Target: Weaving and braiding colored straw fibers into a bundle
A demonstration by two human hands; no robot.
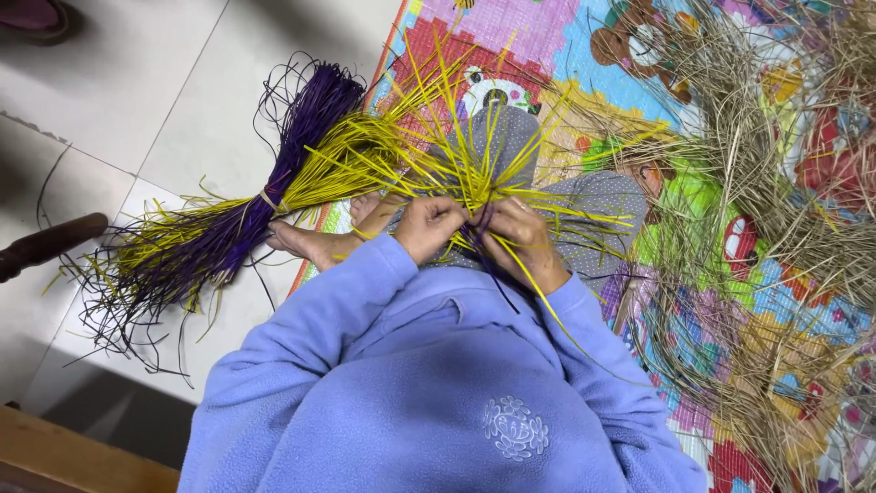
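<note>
A fan of yellow strips (456, 137) spreads out from a woven knot over my lap. My left hand (427, 225) is closed on the knot from the left. From the right, my right hand (522, 239) pinches the same strips, with a few dark purple strips (488, 265) running under its fingers. The two hands touch each other at the knot. I wear a blue fleece top (411, 383) and grey dotted trousers (598, 205). A bare foot (310, 245) lies just left of my left hand.
A tied bundle of purple and yellow strips (246, 215) lies on the white tile floor (182, 82) at the left. A colourful play mat (547, 36) is under me. Heaps of dry straw-coloured fibre (766, 201) cover the right. A dark wooden handle (50, 242) sticks in from the left.
</note>
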